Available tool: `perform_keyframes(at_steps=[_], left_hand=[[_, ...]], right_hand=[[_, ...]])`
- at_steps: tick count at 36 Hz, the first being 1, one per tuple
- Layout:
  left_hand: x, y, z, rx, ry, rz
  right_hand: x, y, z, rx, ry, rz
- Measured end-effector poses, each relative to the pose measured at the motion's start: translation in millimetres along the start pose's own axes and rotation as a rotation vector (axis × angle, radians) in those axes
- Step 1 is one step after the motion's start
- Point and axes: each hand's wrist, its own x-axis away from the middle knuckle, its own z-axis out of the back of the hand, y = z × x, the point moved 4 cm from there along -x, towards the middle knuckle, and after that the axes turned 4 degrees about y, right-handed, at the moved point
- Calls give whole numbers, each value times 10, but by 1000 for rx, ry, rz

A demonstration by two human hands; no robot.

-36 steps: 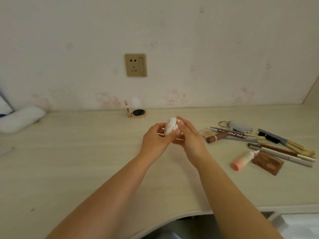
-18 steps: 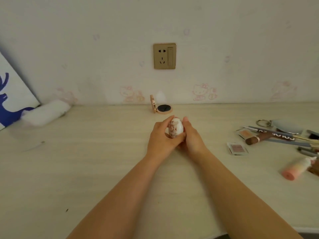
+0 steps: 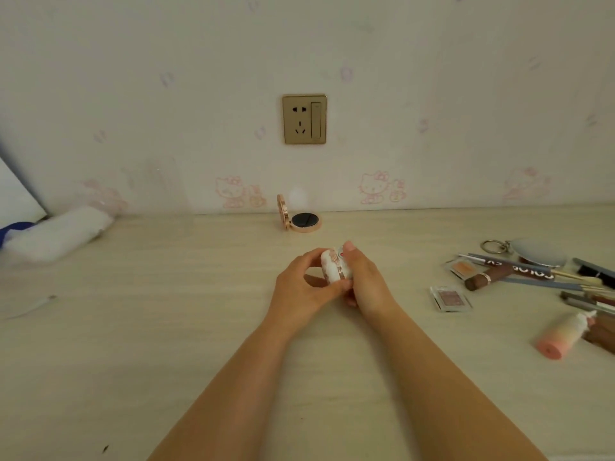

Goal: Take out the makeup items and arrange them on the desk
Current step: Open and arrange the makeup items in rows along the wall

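— Two hands meet over the middle of the pale wooden desk (image 3: 133, 377). The left hand (image 3: 301, 291) and the right hand (image 3: 367, 284) both close around a small round white compact with a rose-gold band (image 3: 336, 269), held on its edge a little above the wood. The fingers curl tight on it from both sides; I cannot tell if its lid is starting to open.

— And how much of the work is finished?

— Many items are already out, I think. To the right lie a clear square eyeshadow pan (image 3: 450, 298), a pink-and-cream tube (image 3: 562, 336), a brown lipstick-shaped stick (image 3: 489, 277) and a loose pile of pencils and brushes (image 3: 532, 272) — near each other, some crossing, not in a neat row.

— So arranging is left?

— It seems so. The compact in the hands has no place yet, and the pile on the right looks unsorted. Farther back, an open rose-gold compact with a dark pan (image 3: 301, 219) stands close to the wall, apart from the rest. I see no bag here, so I cannot say if more remains inside.
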Motion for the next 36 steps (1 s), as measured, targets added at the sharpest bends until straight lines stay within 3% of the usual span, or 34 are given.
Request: perform_keyframes(at_steps=[13,16,24,36], left_hand=[[8,17,21,-40,-24,-11],[-3,13,33,-30,-24,30],[-52,-3,1,-31,5,101],[-130,-106,-28,4,92,146]], right_hand=[[9,-56,10,132,3,7],[-12,-45,1,160,-34,-75],[-59,-74,-44,-38,-81,-292],[-157,-19,-77,-196,-64,-373]])
